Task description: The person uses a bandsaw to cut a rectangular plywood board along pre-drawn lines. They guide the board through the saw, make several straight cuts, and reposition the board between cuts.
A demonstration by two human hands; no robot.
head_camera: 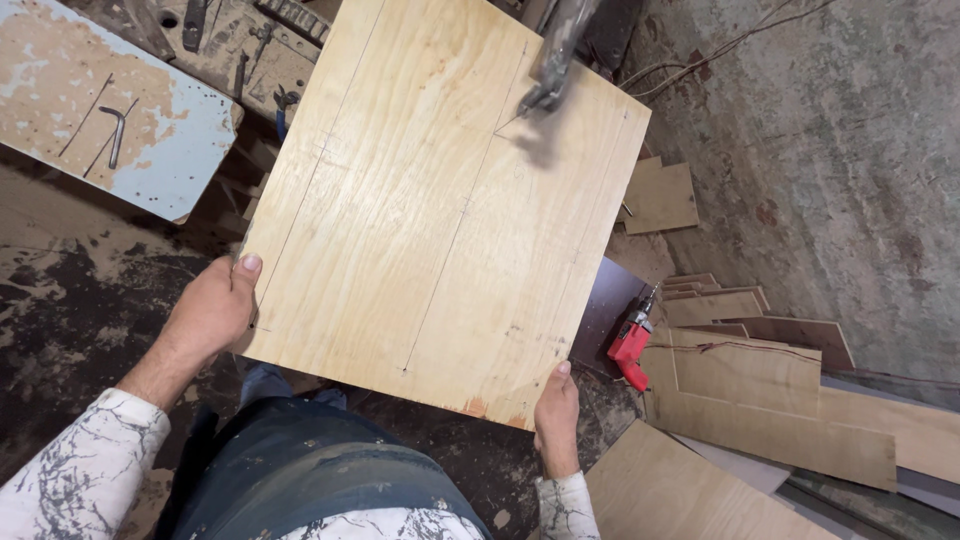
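So far we grip the plywood board (430, 200) at its near corners, left hand (212, 312) clamped on one edge, right hand (556, 412) on the other. Pencil lines cross it, and the saw blade (552, 62) meets the far edge; no cut shows yet, as far as we can judge.

- The dirty floor (70, 290) carries plywood offcuts (760, 400) and a red power drill (630, 345).
- A worn bluish bench top (190, 130) holds a bent hex key (117, 130).
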